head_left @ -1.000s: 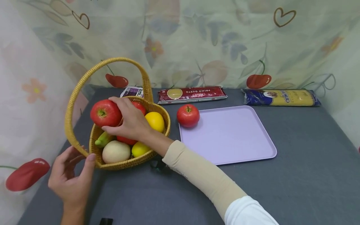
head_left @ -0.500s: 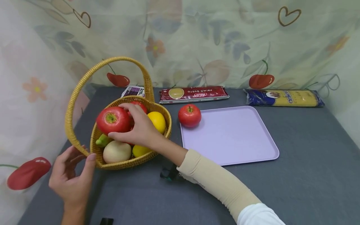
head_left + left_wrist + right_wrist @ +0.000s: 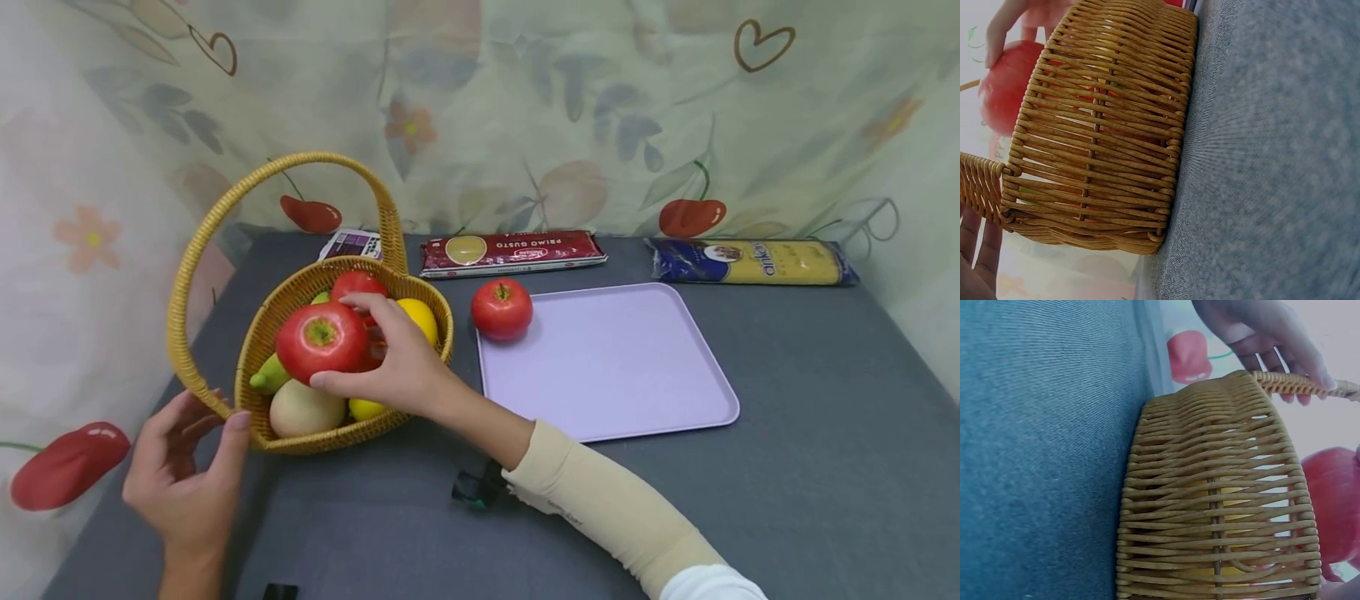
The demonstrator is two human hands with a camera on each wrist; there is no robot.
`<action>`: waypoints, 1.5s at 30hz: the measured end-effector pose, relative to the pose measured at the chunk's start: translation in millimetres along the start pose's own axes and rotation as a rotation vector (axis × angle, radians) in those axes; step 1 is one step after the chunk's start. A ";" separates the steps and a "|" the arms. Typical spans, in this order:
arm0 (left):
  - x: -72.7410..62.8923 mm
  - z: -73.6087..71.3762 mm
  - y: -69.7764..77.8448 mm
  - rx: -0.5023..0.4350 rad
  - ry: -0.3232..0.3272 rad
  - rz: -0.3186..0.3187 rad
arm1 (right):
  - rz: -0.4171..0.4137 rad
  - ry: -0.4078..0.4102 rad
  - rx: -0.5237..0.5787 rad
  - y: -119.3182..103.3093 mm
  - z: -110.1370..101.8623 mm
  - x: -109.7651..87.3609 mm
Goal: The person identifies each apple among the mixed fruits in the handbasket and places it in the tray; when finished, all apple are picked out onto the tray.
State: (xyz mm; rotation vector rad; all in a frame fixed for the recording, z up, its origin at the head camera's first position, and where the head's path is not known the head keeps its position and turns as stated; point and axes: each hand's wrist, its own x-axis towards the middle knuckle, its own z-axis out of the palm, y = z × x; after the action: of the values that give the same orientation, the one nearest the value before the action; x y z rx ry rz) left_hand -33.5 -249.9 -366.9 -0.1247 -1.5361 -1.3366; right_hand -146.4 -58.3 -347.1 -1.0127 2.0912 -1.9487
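My right hand grips a large red apple, thumb below and fingers over the far side, above the wicker basket. In the left wrist view the apple shows over the basket's rim. My left hand holds the lower end of the basket's arched handle between thumb and fingers. Inside the basket are another red apple, a yellow fruit, a pale round fruit and a green-tipped fruit, partly hidden by the held apple.
A lilac tray lies right of the basket, with a red apple on its back left corner. A red packet, a blue and yellow pasta packet and a purple-white packet lie along the back by the patterned cloth.
My right hand has carried the red apple from the basket's left side rightward and toward me, over the basket's middle. The left hand stays on the handle.
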 end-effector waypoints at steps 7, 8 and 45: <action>-0.5 -0.5 -0.7 -0.015 0.002 0.004 | 0.011 -0.012 0.059 0.0 -2.2 -6.8; -0.6 -0.4 -0.6 -0.016 0.001 0.003 | 0.018 -0.011 0.075 -0.4 -2.5 -7.7; -0.6 0.5 1.0 -0.019 0.005 0.001 | 0.091 0.063 0.024 -8.9 -51.4 -46.8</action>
State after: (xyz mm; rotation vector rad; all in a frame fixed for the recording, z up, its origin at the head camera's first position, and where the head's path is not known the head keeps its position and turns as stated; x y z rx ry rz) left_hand -32.9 -248.9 -366.6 -0.1340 -1.5191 -1.3507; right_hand -132.7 10.4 -346.7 -0.8462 2.1014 -1.9816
